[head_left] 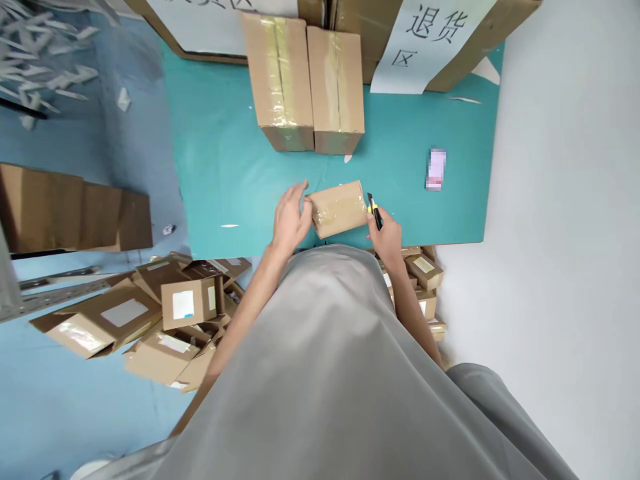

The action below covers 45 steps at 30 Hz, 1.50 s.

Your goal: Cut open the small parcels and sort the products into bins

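A small taped cardboard box (pixel 340 208) lies slightly turned at the front of the green tabletop, clear tape across its top. My left hand (pixel 293 217) is at the box's left end, fingers apart and the thumb side against or very close to it; whether they touch I cannot tell. In my right hand (pixel 386 233), just off the box's right end, is a utility knife (pixel 375 212) with a black and yellow body. Its tip points away from me, and the fingers are wrapped around the handle.
Two taped cartons (pixel 285 80) stand side by side at the back, before larger boxes with paper signs (pixel 425 40). A phone (pixel 436 169) lies on the green table (pixel 215 167) at right. Several cardboard boxes (pixel 187 303) are heaped on the floor at left. A white wall (pixel 565 200) bounds the right.
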### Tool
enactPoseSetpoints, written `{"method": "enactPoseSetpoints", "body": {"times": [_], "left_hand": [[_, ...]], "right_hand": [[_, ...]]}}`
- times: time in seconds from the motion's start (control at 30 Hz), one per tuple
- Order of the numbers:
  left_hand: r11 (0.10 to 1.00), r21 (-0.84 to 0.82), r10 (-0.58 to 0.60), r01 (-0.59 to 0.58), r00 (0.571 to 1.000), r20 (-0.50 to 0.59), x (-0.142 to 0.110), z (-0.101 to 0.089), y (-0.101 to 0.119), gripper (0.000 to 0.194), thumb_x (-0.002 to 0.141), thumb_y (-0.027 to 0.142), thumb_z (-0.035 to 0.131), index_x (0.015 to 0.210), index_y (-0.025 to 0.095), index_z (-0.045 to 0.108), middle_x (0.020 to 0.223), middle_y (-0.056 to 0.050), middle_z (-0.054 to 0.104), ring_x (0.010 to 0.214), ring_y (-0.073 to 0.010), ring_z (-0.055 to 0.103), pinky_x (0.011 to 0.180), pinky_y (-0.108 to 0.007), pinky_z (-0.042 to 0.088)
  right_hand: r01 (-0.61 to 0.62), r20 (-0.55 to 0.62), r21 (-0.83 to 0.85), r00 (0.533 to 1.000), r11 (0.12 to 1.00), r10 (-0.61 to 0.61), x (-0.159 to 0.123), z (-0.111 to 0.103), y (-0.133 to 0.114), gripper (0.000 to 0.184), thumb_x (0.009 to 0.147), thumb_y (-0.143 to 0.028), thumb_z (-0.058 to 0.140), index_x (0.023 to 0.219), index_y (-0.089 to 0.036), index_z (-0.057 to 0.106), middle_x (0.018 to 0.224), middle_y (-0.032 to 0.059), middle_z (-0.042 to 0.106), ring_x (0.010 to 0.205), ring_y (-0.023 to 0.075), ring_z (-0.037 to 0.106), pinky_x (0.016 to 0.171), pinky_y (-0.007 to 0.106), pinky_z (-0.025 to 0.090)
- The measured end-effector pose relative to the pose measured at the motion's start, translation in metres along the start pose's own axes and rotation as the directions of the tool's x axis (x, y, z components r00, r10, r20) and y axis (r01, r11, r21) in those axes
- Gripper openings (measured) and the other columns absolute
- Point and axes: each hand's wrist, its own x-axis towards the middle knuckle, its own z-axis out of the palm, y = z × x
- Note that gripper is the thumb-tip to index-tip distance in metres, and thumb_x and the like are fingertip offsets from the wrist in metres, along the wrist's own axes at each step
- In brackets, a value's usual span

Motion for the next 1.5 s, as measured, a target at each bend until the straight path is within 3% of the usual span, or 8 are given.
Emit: {"method": "enactPoseSetpoints", "body": {"times": [0.07, 0.13, 0.27, 0.43, 0.6, 1.03, 1.27, 1.5], "left_hand": [[0.988, 0.072, 0.133, -0.138, 0.989, 0.063, -0.002, 0.014, 0.018, 0.052, 0.106, 0.048, 0.066, 0.154, 0.028, 0.073, 0.170, -0.011, 0.062, 0.172, -0.0387, 0.040, 0.144, -0.061, 0.026], [0.962, 0.093, 0.235, -0.257, 0.952, 0.196, -0.003, 0.029, 0.030, 0.054, 0.104, 0.051, 0.070, 0.155, 0.031, 0.072, 0.174, -0.009, 0.059, 0.176, -0.0407, 0.031, 0.146, -0.066, 0.016], [0.929, 0.096, 0.305, -0.357, 0.888, 0.343, 0.000, 0.050, 0.031, 0.059, 0.102, 0.051, 0.074, 0.157, 0.032, 0.071, 0.176, -0.009, 0.056, 0.178, -0.0434, 0.026, 0.146, -0.070, 0.007], [0.907, 0.141, 0.332, -0.397, 0.879, 0.341, 0.001, 0.050, 0.018, 0.061, 0.104, 0.054, 0.071, 0.162, 0.034, 0.067, 0.179, -0.008, 0.052, 0.179, -0.0440, 0.021, 0.146, -0.070, 0.007], [0.859, 0.252, 0.332, -0.445, 0.860, 0.387, -0.002, 0.048, 0.019, 0.064, 0.110, 0.054, 0.061, 0.170, 0.033, 0.057, 0.185, -0.008, 0.045, 0.180, -0.0441, 0.017, 0.145, -0.075, 0.009], [0.825, 0.290, 0.354, -0.485, 0.844, 0.403, -0.003, 0.057, 0.012, 0.075, 0.105, 0.052, 0.072, 0.174, 0.031, 0.053, 0.187, -0.010, 0.040, 0.180, -0.0460, 0.014, 0.145, -0.076, 0.005], [0.823, 0.271, 0.388, -0.500, 0.842, 0.375, -0.004, 0.061, 0.008, 0.068, 0.108, 0.050, 0.067, 0.172, 0.032, 0.056, 0.187, -0.008, 0.042, 0.180, -0.0440, 0.016, 0.145, -0.075, 0.008], [0.817, 0.283, 0.386, -0.502, 0.842, 0.378, -0.004, 0.058, 0.006, 0.068, 0.108, 0.050, 0.067, 0.172, 0.032, 0.056, 0.186, -0.009, 0.042, 0.180, -0.0443, 0.016, 0.145, -0.075, 0.008]], "right_hand": [[0.009, 0.026, -0.034, 1.000, 0.999, -0.008, -0.003, -0.006, -0.003, 0.054, 0.120, -0.042, 0.034, 0.159, -0.020, 0.064, 0.124, 0.0147, 0.085, 0.114, 0.0304, 0.081, 0.098, 0.035, 0.057], [0.040, 0.048, -0.076, 0.998, 0.996, -0.036, -0.005, -0.012, -0.006, 0.054, 0.119, -0.038, 0.034, 0.161, -0.019, 0.063, 0.132, 0.0159, 0.084, 0.123, 0.0302, 0.079, 0.102, 0.034, 0.056], [0.097, 0.089, -0.158, 0.992, 0.983, -0.084, -0.007, -0.020, -0.014, 0.054, 0.118, -0.030, 0.036, 0.164, -0.018, 0.062, 0.151, 0.0178, 0.077, 0.135, 0.0297, 0.073, 0.111, 0.037, 0.054], [0.049, 0.147, -0.275, 0.989, 0.960, -0.008, -0.004, -0.026, -0.026, 0.057, 0.119, -0.029, 0.037, 0.172, -0.016, 0.055, 0.152, 0.0191, 0.077, 0.132, 0.0318, 0.075, 0.108, 0.037, 0.053], [0.022, 0.156, -0.344, 0.987, 0.939, 0.034, -0.002, -0.028, -0.037, 0.058, 0.119, -0.029, 0.036, 0.173, -0.017, 0.053, 0.146, 0.0193, 0.080, 0.130, 0.0355, 0.077, 0.105, 0.039, 0.054], [-0.056, 0.160, -0.503, 0.974, 0.863, 0.157, -0.008, -0.035, -0.069, 0.045, 0.120, -0.026, 0.043, 0.160, -0.015, 0.060, 0.134, 0.0211, 0.081, 0.124, 0.0325, 0.078, 0.101, 0.040, 0.059], [-0.103, 0.185, -0.533, 0.954, 0.840, 0.234, -0.032, -0.036, -0.063, 0.042, 0.120, -0.024, 0.041, 0.153, -0.014, 0.064, 0.133, 0.0229, 0.081, 0.125, 0.0331, 0.079, 0.102, 0.041, 0.059], [-0.095, 0.174, -0.481, 0.964, 0.872, 0.201, -0.038, -0.044, -0.065, 0.048, 0.121, -0.027, 0.040, 0.165, -0.017, 0.056, 0.130, 0.0208, 0.084, 0.119, 0.0339, 0.082, 0.099, 0.041, 0.060]]}}
